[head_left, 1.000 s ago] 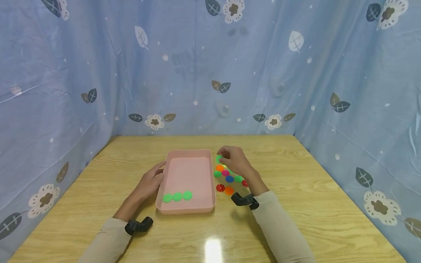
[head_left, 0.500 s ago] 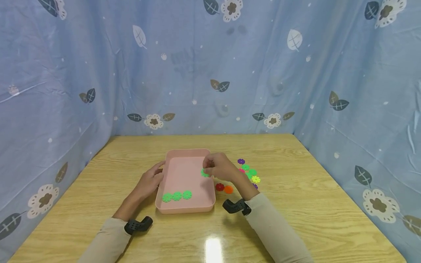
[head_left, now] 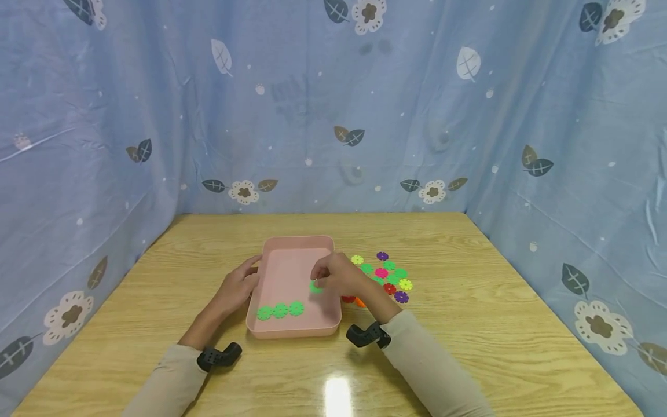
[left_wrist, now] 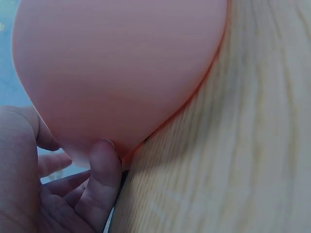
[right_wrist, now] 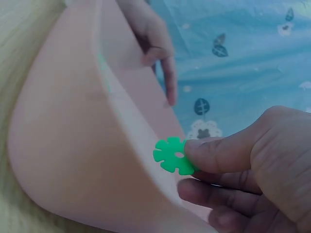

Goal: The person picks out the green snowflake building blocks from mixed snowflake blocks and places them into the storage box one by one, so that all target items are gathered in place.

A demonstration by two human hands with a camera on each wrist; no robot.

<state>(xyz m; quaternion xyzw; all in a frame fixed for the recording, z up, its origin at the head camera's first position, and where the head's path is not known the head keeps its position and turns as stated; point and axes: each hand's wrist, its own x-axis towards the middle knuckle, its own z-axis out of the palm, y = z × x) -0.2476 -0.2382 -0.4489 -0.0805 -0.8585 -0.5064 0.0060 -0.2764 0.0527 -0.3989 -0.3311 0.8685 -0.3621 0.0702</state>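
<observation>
While my left hand (head_left: 235,289) holds the tray (head_left: 283,272) by its left side, thumb against the outer wall and a finger at the rim, my right hand (head_left: 341,275) pinches a green disc (right_wrist: 172,156) between thumb and fingers. That disc is over the right part of the tray, inside its walls as the head view shows it; whether it touches the floor of the tray I can't tell.

Three discs (head_left: 280,311), all green too, lie in a row near the tray's front wall, towards the left. The loose discs (head_left: 381,273), in green, yellow, purple, red, pink and orange, lie on the tabletop (head_left: 469,324) just right of the tray, partly hidden by my right arm.

I'd judge the step in hand to be adding a fourth green to that row. The next move, I think, calls for bringing it nearer me, down beside the rightmost disc, and letting go flat without nudging its neighbours, the tray kept steady meanwhile.
</observation>
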